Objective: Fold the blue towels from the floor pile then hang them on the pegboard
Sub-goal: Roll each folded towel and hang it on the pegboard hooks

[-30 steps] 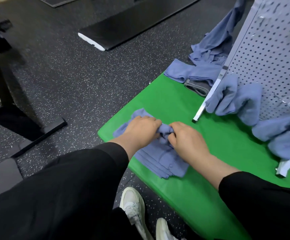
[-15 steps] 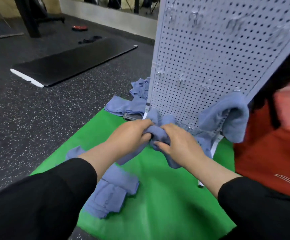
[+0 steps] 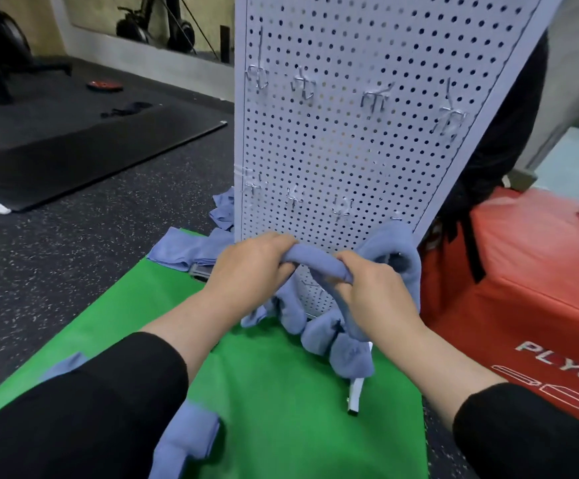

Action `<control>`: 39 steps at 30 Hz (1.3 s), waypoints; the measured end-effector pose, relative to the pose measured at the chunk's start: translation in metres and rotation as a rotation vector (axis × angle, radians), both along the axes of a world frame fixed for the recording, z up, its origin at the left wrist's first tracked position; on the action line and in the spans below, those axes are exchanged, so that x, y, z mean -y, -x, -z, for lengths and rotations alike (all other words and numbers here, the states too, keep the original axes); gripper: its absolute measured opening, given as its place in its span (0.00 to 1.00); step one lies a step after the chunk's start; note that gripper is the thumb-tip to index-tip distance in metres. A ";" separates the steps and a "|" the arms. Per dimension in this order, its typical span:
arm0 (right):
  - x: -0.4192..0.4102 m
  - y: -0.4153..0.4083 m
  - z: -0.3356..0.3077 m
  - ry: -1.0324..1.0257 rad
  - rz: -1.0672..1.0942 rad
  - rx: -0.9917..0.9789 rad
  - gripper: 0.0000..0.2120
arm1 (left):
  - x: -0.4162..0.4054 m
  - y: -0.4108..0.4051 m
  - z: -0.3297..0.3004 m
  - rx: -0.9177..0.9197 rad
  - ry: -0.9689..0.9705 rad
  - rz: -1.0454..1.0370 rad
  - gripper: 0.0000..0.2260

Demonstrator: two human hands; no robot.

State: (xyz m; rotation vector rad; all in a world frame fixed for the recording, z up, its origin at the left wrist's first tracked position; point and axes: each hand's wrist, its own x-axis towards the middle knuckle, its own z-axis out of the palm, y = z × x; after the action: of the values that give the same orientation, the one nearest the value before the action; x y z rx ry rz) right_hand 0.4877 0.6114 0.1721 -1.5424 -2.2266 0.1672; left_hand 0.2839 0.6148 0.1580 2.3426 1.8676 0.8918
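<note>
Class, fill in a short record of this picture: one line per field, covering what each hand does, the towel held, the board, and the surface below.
left hand: grips one end of the folded towel
right hand: grips the other end
towel: blue, held up in front of the pegboard
pegboard: white, upright, bare metal hooks in its upper rows, hung towels near its foot
mat: green, under the pegboard

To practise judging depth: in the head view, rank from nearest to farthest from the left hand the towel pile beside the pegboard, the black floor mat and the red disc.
From the left hand:
1. Towel pile, just left of it on the green mat's edge.
2. Black floor mat, farther left.
3. Red disc, far back left.
</note>
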 end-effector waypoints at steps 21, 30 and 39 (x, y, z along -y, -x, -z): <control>-0.115 -0.006 -0.073 -0.076 0.245 0.024 0.07 | -0.090 -0.062 -0.008 0.591 -0.013 -0.170 0.12; -0.123 -0.011 -0.085 0.269 0.190 0.283 0.11 | -0.095 -0.070 0.017 0.629 0.035 -0.168 0.16; -0.115 -0.002 -0.064 0.567 0.162 -0.234 0.08 | -0.097 -0.073 0.023 0.664 0.062 -0.107 0.22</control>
State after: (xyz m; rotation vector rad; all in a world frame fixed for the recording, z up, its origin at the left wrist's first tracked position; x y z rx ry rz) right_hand 0.4896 0.7267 0.2361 -1.8559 -1.9495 0.9454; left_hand 0.3565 0.7122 0.1347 1.6191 1.6942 1.3775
